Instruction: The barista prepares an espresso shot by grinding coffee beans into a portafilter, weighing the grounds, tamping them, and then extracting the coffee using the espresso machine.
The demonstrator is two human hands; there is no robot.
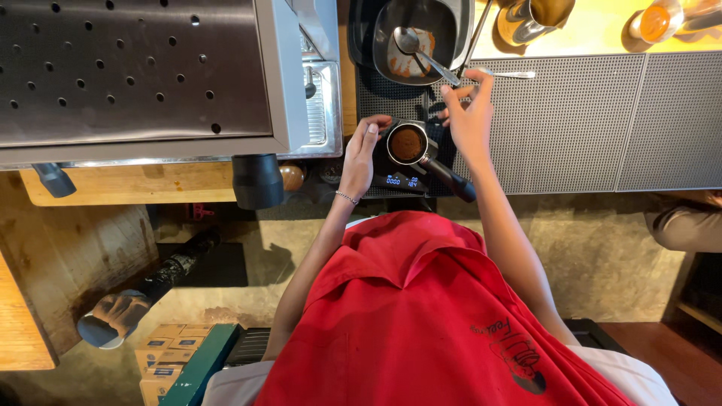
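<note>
your left hand (361,154) extended forward, fingers together and curved, bracelet at the wrist, your right hand (468,113) raised further out, thumb and fingertips pinched, both forearms bare, elbows bent
</note>
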